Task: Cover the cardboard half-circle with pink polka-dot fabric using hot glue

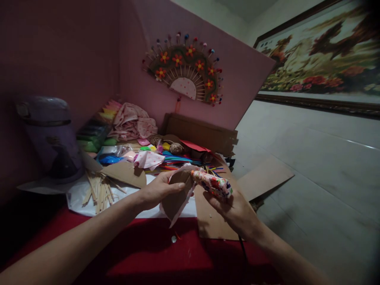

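My left hand (162, 190) grips a small cardboard piece (179, 198), thumb on its brown face. Pale cloth (181, 213) shows along the edge of that piece. In my right hand (234, 209) is a glue gun (213, 184) with a flowery pattern, its orange nozzle pointing left at the upper edge of the cardboard. Whether the nozzle touches the edge I cannot tell. A dark cord (242, 247) hangs below my right wrist. Left of my left hand lies a cardboard half-circle (126, 175), with several wooden sticks (99, 192) by it.
A purple canister (53, 138) stands at the left. Spotted pink cloth (132, 120), twine balls (176, 148) and coloured pipe cleaners (181, 159) crowd the back of the red-covered table (142, 245). A decorated fan (184, 71) hangs on the pink board. Flat cardboard (213, 225) lies under my right hand.
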The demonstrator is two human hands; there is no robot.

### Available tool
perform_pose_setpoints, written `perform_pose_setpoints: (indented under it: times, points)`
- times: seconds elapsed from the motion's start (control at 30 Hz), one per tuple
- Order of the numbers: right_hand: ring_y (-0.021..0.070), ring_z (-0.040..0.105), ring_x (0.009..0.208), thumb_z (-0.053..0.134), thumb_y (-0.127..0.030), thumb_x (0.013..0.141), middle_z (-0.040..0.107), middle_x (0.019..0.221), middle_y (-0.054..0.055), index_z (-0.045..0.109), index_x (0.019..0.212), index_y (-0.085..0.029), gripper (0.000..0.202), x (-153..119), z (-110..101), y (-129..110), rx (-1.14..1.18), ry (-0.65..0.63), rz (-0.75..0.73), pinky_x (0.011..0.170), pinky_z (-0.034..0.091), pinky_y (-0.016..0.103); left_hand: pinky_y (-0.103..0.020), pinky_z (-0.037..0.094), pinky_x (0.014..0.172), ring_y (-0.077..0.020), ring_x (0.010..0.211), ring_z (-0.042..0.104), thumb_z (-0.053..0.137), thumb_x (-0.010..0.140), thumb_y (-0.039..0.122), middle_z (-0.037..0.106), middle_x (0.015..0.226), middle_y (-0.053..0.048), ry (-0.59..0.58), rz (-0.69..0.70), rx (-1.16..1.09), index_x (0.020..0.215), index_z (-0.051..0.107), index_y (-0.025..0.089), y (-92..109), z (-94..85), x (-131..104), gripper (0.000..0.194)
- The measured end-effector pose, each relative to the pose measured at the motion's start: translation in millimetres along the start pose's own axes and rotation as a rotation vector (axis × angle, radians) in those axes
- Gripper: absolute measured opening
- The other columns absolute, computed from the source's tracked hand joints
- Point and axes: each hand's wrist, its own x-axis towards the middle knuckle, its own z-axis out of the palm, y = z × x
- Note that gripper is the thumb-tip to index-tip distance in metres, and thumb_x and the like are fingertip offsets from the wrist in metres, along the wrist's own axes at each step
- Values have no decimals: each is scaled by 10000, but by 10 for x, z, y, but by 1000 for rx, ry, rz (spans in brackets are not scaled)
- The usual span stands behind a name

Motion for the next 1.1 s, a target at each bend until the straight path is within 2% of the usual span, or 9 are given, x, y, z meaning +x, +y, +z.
perform_pose_setpoints:
  times: [0.13,0.33,0.63,0.83,1.1]
  points:
    - [157,560,574,583,-426,819,619,644,22,686,1018,-171,340,-11,-14,30,34,14,39,496,458,246,-273,476,684,-141,702,631,720,758,283,690,870,-56,-22,6,-33,1074,648,162,-11,5,-2,346]
    - [130,482,473,598,-461,807,537,518,-8,693,907,-160,332,-50,-52,88,62,35,108,432,404,232,-292,489,687,-159,704,651,729,746,282,705,873,-76,16,-19,-36,1042,649,154,-27,-3,2,333]
    - [132,473,468,604,-480,809,520,495,-10,697,883,-156,345,-77,-59,116,88,48,156,437,397,236,-279,496,674,-158,687,659,754,715,282,713,861,-80,58,-52,-45,1030,650,143,-12,5,2,359]
    - [121,459,477,587,-474,819,495,491,-19,695,877,-139,356,-65,-40,118,91,27,159,452,397,230,-283,494,678,-163,703,661,745,725,295,714,867,-86,48,-46,-43,1029,651,143,-39,-23,0,353]
    - [118,452,466,595,-466,815,468,482,-37,669,854,-159,317,-45,17,-2,60,12,139,441,397,230,-282,474,682,-153,686,650,744,723,276,709,855,-72,54,-25,-31,1022,655,146,-24,-2,3,339]
